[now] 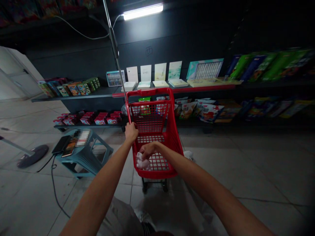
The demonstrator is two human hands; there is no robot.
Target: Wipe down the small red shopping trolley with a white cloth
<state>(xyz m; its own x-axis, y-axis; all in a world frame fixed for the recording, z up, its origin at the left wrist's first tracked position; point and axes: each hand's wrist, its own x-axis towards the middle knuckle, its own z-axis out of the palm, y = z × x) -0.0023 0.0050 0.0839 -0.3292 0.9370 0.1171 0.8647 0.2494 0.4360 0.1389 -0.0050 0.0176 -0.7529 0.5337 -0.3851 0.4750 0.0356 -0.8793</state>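
A red plastic shopping cart (176, 141) with a grid basket stands right in front of me. My left hand (131, 131) is closed around the cart's left rim. Inside the near left corner of the basket, my right hand (149, 150) grips a crumpled white cloth or tissue (143, 162); its exact kind is hard to make out. The cloth lies against the basket's inner wall. Apart from it, the basket's grid floor shows through.
Behind the cart, a shelf (98, 92) carries books (160, 73), boxes and snack bags (210, 109). To the left are a blue-grey plastic stool (86, 154) with items on it and a round stand base (33, 156). A cable (54, 186) trails over the tiled floor.
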